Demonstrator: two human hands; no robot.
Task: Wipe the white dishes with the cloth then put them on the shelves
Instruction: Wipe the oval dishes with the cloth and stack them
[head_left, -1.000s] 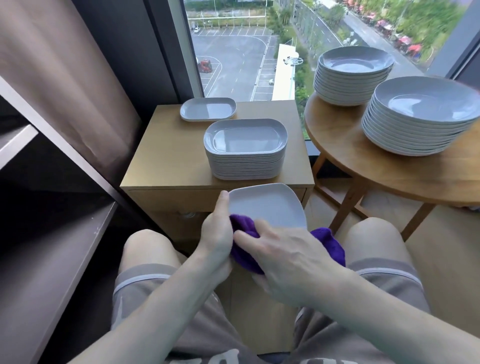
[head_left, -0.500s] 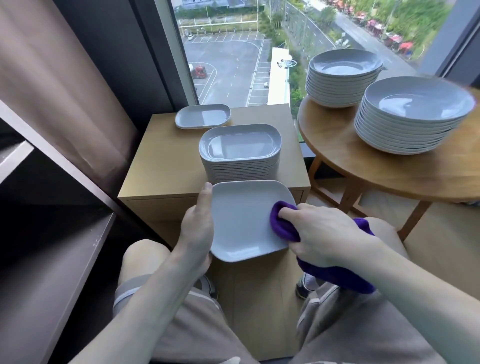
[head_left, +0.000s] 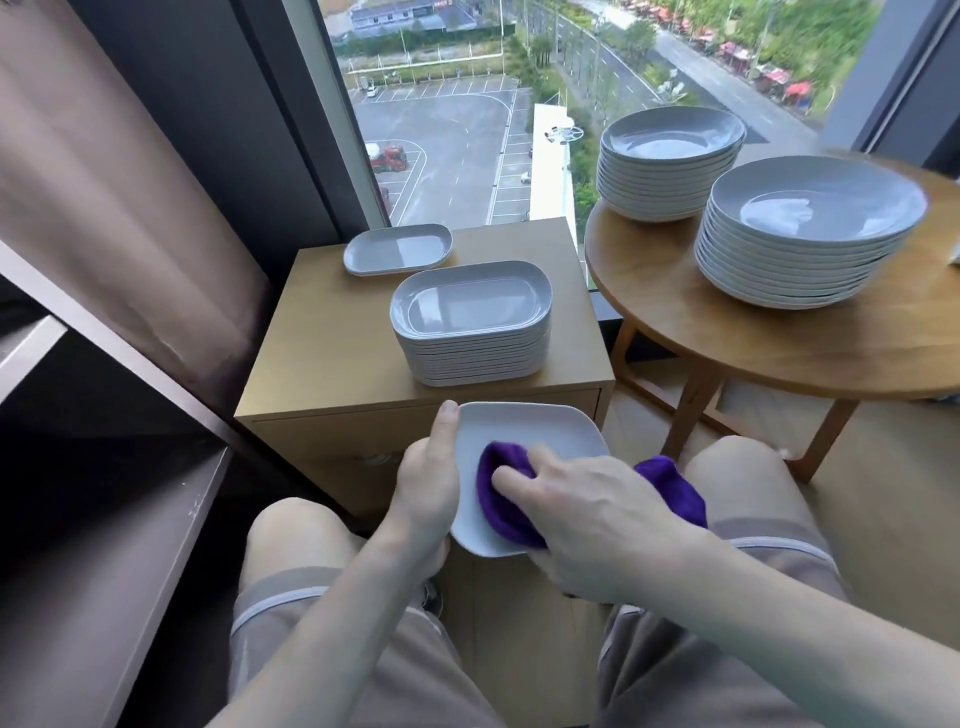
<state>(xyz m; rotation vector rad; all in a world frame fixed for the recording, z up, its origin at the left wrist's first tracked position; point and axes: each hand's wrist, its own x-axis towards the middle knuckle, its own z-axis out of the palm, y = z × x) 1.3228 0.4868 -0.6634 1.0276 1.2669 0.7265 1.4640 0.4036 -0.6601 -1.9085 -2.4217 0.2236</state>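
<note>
My left hand (head_left: 428, 486) grips the left edge of a white rectangular dish (head_left: 524, 431), thumb along its rim, holding it over my lap. My right hand (head_left: 587, 514) holds a purple cloth (head_left: 504, 499) and presses it on the dish's near left part; the cloth's tail sticks out behind the hand on the right. On the wooden cabinet (head_left: 332, 358) stands a stack of white rectangular dishes (head_left: 470, 325), with a single dish (head_left: 397, 249) behind it. Dark shelves (head_left: 104, 530) are at my left.
A round wooden table (head_left: 779, 338) at the right carries two stacks of round white plates, one (head_left: 670, 163) at the back and one (head_left: 808, 231) nearer. A window lies behind, a brown curtain (head_left: 119, 197) to the left. My knees flank the dish.
My right hand has swept the cloth from the dish's right side back to its near left part. The dish has tilted flatter and dropped a little toward my lap.
</note>
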